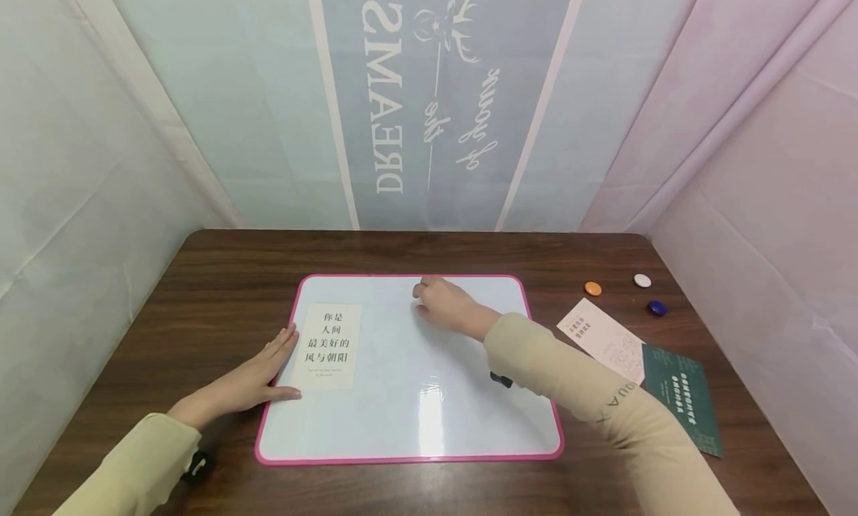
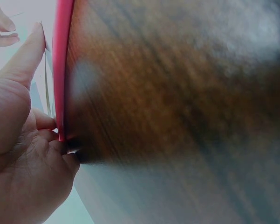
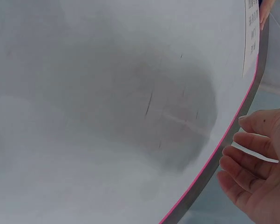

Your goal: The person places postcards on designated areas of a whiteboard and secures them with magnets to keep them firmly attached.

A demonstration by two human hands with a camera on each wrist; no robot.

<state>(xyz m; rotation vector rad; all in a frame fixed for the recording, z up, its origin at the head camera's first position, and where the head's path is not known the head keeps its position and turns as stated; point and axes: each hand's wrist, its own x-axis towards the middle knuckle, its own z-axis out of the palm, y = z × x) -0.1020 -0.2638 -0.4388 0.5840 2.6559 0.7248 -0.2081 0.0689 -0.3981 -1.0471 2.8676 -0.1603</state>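
A whiteboard (image 1: 429, 397) with a pink rim lies on the dark wooden table. On its left part is a cream card (image 1: 328, 378) with black Chinese lettering; part of it shows at the top of the right wrist view. My left hand (image 1: 258, 374) rests at the board's left edge, thumb stretched over the white surface beside the card and fingers along the rim. Over the board's far edge, right of the card, is my right hand (image 1: 449, 305). In the right wrist view its fingers (image 3: 244, 161) are loosely bent, with nothing between them.
Right of the board lie a pink card (image 1: 596, 333) and a dark green card (image 1: 684, 397) that meet at their edges. Beyond them are an orange round piece (image 1: 593, 288), a white one (image 1: 642, 281) and a blue one (image 1: 658, 307). A printed curtain (image 1: 268, 129) hangs behind the table.
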